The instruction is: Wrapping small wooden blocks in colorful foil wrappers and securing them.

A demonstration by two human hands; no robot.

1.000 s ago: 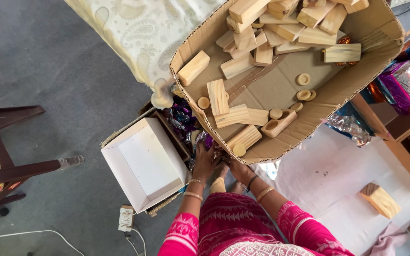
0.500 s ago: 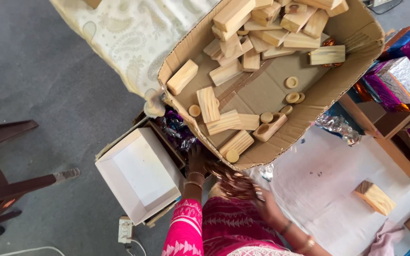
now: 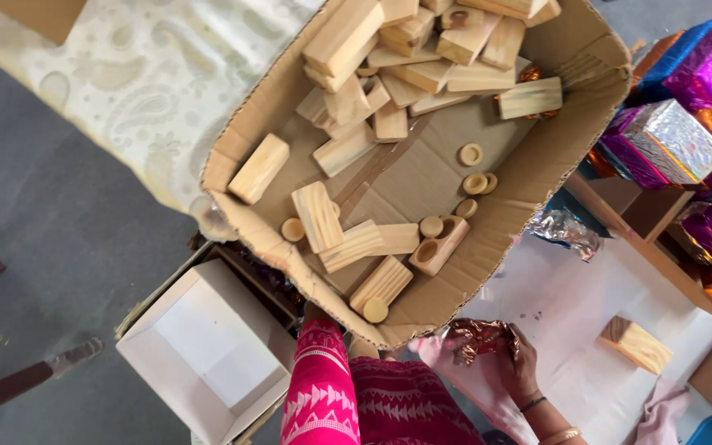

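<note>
Right hand (image 3: 514, 367) grips a crumpled piece of copper foil (image 3: 478, 336) just under the near rim of the big cardboard box (image 3: 537, 177). Left hand is hidden under that rim, only the pink sleeve (image 3: 320, 387) shows, so cannot tell its state. The box holds loose pine wooden blocks (image 3: 354, 245) and small wooden discs (image 3: 471, 154), piled at the far end. Risk: the box looks tilted toward the person, so blocks could slide to the near corner and spill; thin foil could tear if pulled. One wooden block (image 3: 636, 344) sits apart on the white sheet (image 3: 570, 305) at right. An open white box (image 3: 199, 346) lies left, on the grey floor (image 3: 51, 222). Shiny wrapped boxes (image 3: 677, 136) stack at top right.
</note>
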